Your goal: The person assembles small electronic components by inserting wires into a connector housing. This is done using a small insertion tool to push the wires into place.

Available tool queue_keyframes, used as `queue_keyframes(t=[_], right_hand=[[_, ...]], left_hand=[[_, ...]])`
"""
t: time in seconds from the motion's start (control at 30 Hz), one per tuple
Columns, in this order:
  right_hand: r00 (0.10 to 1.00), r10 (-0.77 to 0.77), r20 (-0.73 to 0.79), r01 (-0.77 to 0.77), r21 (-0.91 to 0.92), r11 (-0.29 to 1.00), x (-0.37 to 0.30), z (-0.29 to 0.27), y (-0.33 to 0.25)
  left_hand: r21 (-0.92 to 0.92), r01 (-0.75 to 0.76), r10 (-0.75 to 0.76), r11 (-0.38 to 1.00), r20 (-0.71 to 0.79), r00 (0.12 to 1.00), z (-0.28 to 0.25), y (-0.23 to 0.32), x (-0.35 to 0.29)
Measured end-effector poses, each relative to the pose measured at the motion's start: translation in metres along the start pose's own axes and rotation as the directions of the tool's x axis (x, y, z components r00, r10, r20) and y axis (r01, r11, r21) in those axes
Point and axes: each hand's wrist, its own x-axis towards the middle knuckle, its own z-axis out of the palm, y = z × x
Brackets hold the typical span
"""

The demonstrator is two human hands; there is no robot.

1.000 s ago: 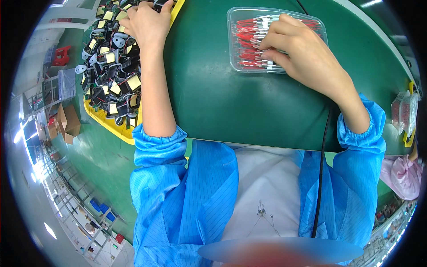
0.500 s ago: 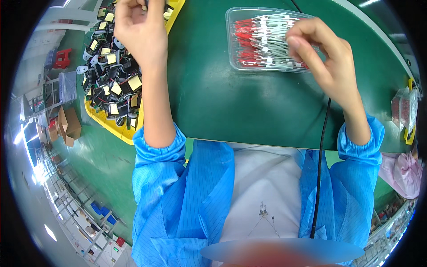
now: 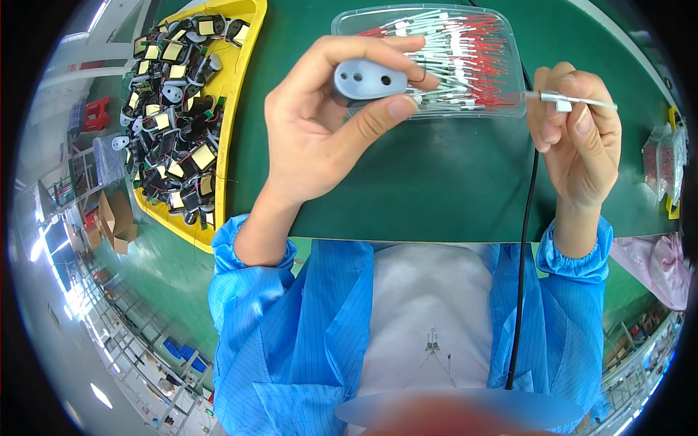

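Between the thumb and fingers of my left hand point(image 3: 313, 134) sits a grey-blue rounded plastic housing point(image 3: 369, 79) with several dark round holes in its face. A thin dark wire curls from its right end. My right hand point(image 3: 582, 138) pinches a thin white stick-like piece point(image 3: 582, 99) with a small white block on it, just right of the clear tub. That clear plastic tub point(image 3: 520, 73) holds many white and red thin pieces like it, and my left fingers pass over its near left part.
At the left, a yellow tray point(image 3: 236, 109) is heaped with black and grey small assemblies bearing pale yellow pads. A black cable point(image 3: 525, 254) runs across the green table point(image 3: 407, 196) toward me. Clear bags of red parts point(image 3: 658, 163) lie at the far right edge.
My left hand has come from the yellow tray to the front of the tub, bringing the grey-blue housing. The right hand has moved from the tub rightward and now holds a white stick-like piece.
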Motion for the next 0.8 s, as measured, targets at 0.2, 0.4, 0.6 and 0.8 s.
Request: queue_keyframes(t=[0.2,0.4,0.6,0.8], right_hand=[[0.998,-0.033,-0.050,0.028,-0.100,0.995,-0.004,0.002,0.005],[0.998,0.068,-0.006,-0.067,-0.273,0.960,-0.010,0.007,-0.001],[0.994,0.105,0.023,-0.095,-0.268,0.959,-0.012,0.027,0.005],[0.986,0.142,0.089,-0.127,-0.151,0.980,-0.014,0.034,0.008]], left_hand=[[-0.254,0.097,-0.085,0.962,0.057,0.995,0.001,-0.001,-0.008],[-0.132,0.094,-0.082,0.987,0.097,0.992,0.012,0.002,-0.003],[0.104,0.141,-0.160,0.984,0.196,0.968,0.024,0.017,-0.009],[0.001,0.133,-0.129,0.991,0.232,0.964,0.030,0.011,-0.014]])
